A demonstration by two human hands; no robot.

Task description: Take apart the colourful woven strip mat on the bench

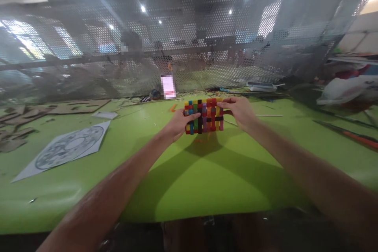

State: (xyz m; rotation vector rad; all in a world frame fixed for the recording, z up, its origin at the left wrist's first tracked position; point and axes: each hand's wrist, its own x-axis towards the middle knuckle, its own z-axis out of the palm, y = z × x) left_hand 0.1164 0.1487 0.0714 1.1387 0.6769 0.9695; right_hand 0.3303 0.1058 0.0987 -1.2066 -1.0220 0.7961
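Note:
A small panel woven from multicoloured strips (pixel 208 120) is held upright above the green tabletop (pixel 203 189), its checkered face towards me. My left hand (pixel 178 123) grips its left side, the thumb lying across the front and the fingers behind, mostly hidden. At the upper right corner my right hand (pixel 238 110) pinches the panel between thumb and fingers. Beneath it, the shadow of panel and arms falls on the table. A few small orange scraps (pixel 198 140) lie just under the panel.
To the left lies a white sheet with a printed ring pattern (pixel 72 146), with cut cardboard pieces (pixel 59 109) behind it. A perforated metal screen (pixel 201 47) closes off the table's back. A pale tray (pixel 262 86) sits back right; a thin white stick (pixel 269 115) lies nearer.

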